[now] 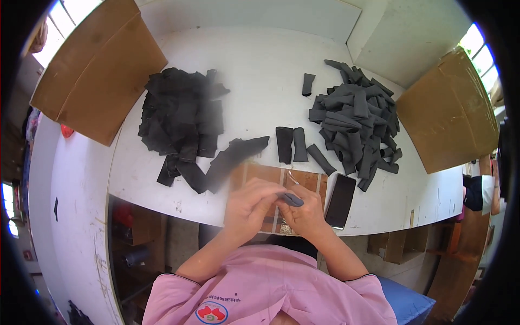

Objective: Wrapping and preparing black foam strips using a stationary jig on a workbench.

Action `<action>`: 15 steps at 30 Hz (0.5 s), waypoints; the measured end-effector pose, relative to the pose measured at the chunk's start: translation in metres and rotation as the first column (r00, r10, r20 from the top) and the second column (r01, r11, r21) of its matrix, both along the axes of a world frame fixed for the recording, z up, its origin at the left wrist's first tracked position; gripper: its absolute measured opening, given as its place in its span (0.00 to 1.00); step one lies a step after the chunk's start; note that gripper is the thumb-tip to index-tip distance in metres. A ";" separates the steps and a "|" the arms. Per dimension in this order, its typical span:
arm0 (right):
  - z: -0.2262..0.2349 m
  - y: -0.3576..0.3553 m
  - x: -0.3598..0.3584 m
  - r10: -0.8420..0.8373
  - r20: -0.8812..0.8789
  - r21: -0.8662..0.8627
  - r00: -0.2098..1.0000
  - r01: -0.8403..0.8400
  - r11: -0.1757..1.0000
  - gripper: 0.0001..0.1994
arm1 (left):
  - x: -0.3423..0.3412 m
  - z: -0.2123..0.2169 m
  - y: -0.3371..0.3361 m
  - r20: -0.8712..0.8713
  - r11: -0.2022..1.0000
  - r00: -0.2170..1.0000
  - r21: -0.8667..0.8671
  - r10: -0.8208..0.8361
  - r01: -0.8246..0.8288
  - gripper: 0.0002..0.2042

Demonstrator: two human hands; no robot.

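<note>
A dark fabric piece (291,199) is being pinched between both hands, left (250,206) and right (304,214), closed on it, lower centre above the counter (260,70)

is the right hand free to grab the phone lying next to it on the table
Probably not straight away. The right hand is pinching a small dark fabric piece together with the left hand. The black phone lies just to its right with nothing between them, so the path looks clear once it lets go.
</note>
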State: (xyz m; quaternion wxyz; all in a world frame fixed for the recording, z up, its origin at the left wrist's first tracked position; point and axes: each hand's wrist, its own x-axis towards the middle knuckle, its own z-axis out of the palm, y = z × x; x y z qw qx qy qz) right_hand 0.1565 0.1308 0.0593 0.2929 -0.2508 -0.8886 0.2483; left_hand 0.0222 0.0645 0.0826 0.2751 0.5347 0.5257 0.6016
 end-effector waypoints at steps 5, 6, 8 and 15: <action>0.008 0.008 -0.004 0.097 -0.016 0.064 0.995 -0.096 0.993 0.07 | 0.004 -0.003 -0.005 0.089 0.988 0.984 0.003 0.152 -0.153 0.05; 0.013 0.009 -0.004 0.116 -0.012 0.064 0.993 -0.115 0.991 0.07 | 0.005 -0.002 -0.006 0.249 0.983 0.951 -0.042 0.183 -0.178 0.05; 0.021 0.011 -0.005 0.110 0.066 0.095 0.992 -0.116 0.989 0.08 | 0.003 -0.005 -0.008 0.274 0.981 0.942 -0.016 0.192 -0.195 0.05; 0.003 0.015 -0.002 0.186 0.039 0.045 0.982 -0.187 0.981 0.07 | 0.007 -0.010 -0.014 0.299 0.985 0.938 -0.058 0.174 -0.164 0.08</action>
